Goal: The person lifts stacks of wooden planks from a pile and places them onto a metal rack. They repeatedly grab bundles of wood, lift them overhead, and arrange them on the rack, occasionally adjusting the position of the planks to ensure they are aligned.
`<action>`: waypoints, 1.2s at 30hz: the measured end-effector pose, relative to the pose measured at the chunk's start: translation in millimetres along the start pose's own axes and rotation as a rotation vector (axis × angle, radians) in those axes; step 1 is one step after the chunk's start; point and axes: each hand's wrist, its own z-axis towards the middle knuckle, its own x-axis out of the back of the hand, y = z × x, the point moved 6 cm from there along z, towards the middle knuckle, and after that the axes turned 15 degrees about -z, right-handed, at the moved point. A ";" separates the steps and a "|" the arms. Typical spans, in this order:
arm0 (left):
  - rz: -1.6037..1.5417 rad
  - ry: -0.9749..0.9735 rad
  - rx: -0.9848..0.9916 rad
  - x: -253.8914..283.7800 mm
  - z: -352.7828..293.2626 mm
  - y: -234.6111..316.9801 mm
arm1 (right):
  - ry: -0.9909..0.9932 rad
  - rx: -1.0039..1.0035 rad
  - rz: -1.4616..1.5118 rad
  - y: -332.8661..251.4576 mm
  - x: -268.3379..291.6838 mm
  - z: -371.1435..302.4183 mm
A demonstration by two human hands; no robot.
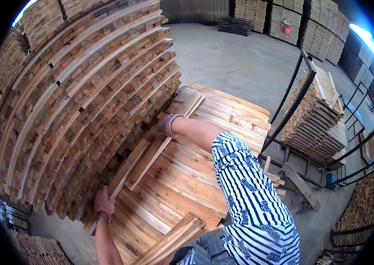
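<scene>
My left hand (104, 203), in a pinkish work glove, is closed around the near end of a wooden strip (129, 168) at the left edge of a layer of boards (173, 176). Farther off, my right hand (167, 126), gloved too, reaches across the boards with its fingers curled down over the strips, partly hidden by the glove. Beneath the right hand runs a second wooden strip (145, 164), lying lengthwise on the boards just right of the first.
A tall stack of layered timber (85, 92) rises close on the left. More loose strips (173, 238) lie near my body. On the right stand a black metal frame (299, 95), another timber stack (315, 119) and a slanting plank (300, 187). Timber piles (284, 24) line the back.
</scene>
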 end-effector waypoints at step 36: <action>-0.096 -0.032 0.167 -1.6 6.1 -22.7 | 0.113 -0.096 -0.067 55.1 20.3 3.6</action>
